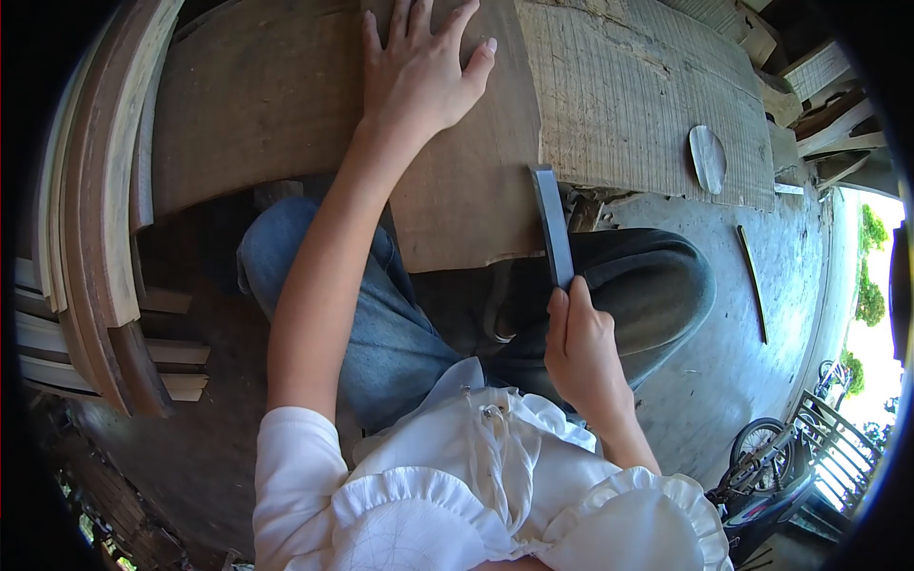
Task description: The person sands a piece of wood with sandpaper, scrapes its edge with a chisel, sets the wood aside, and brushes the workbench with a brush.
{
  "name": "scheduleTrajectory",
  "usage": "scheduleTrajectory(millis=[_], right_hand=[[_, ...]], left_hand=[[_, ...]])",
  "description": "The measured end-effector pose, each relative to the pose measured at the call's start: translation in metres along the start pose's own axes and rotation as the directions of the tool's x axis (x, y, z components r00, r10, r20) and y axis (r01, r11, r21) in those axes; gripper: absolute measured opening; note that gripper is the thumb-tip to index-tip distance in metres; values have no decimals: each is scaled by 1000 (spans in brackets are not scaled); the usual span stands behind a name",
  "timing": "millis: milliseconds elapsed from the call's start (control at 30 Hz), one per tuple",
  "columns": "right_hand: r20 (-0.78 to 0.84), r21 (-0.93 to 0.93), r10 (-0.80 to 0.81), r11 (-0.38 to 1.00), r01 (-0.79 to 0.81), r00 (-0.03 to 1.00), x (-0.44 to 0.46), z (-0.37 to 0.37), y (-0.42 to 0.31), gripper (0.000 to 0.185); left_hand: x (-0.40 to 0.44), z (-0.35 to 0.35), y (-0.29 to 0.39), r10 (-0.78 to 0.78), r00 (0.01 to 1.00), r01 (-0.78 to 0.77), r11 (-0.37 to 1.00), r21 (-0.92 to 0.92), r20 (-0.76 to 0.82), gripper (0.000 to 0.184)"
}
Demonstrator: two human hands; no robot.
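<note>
In the head view, just in front of the person's bent knees, a brown board (466,200) lies with its near end reaching between the legs. The left hand (419,81) is laid palm down on it, fingers spread and closed on nothing; the wide spread looks meant to steady the board by pressure rather than by a grip. Some fingertips run out at the top edge.

The right hand (586,357) is wrapped round the lower end of a chisel (554,228), whose handle is hidden in the fist. The thumb and forefinger side sits up against the metal, probably for control. The chisel points away from the body, its far end at the board's right edge; whether it touches the wood I cannot tell.

To the right is a pale plank (647,105), bearing an oval piece (707,160) near its near edge, apart from both hands. To the left, long strips (100,190) are stacked lengthwise, seemingly to keep them together. On the floor (685,381) lies a thin stick (752,285), and a bike (766,452) stands farther right.
</note>
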State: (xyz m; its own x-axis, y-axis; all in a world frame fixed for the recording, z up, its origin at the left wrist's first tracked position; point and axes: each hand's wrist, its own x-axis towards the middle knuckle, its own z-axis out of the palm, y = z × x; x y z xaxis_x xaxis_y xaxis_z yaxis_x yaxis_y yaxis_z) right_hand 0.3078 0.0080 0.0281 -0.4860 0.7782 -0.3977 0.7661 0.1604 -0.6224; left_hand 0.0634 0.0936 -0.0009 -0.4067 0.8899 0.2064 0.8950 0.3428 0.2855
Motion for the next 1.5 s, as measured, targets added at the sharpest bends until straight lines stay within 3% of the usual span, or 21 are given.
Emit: scheduleTrajectory(millis=[167, 200, 300, 433, 500, 567, 800, 900, 1267, 1500], right_hand=[[47, -53, 9, 999, -7, 999, -30, -4, 6, 16], [96, -53, 127, 991, -123, 987, -39, -7, 7, 18], [135, -23, 190, 982, -188, 972, -51, -12, 13, 17], [132, -51, 155, 988, -149, 979, -35, -14, 9, 17], [54, -61, 39, 997, -36, 998, -21, -9, 5, 17], [32, -41, 20, 999, -19, 999, -21, -4, 7, 18], [129, -13, 129, 992, -128, 983, -47, -9, 11, 16], [60, 1, 39, 999, -39, 997, -24, -8, 7, 16], [163, 38, 138, 989, -146, 977, -47, -13, 14, 15], [92, 112, 58, 991, -68, 994, -20, -8, 7, 16]], left_hand=[[3, 0, -2, -23, 999, 22, 999, 29, 25, 53], [3, 0, -2, -15, 1000, 15, 1000, 13, 19, 53], [2, 2, -3, -5, 1000, 5, 1000, -1, 6, 53], [2, 5, -5, 8, 1000, -8, 1000, -7, -23, 53], [1, 4, -4, 7, 1000, -8, 1000, -10, -19, 53], [3, 4, -4, 7, 1000, -8, 1000, -6, -17, 53], [2, 0, -1, 0, 1000, 0, 1000, 0, -3, 52], [1, 3, -2, 0, 1000, 0, 1000, -15, -28, 52], [1, 2, -2, 3, 1000, -3, 1000, 0, -9, 52], [1, -3, 0, -7, 1000, 7, 1000, 6, 3, 52]])
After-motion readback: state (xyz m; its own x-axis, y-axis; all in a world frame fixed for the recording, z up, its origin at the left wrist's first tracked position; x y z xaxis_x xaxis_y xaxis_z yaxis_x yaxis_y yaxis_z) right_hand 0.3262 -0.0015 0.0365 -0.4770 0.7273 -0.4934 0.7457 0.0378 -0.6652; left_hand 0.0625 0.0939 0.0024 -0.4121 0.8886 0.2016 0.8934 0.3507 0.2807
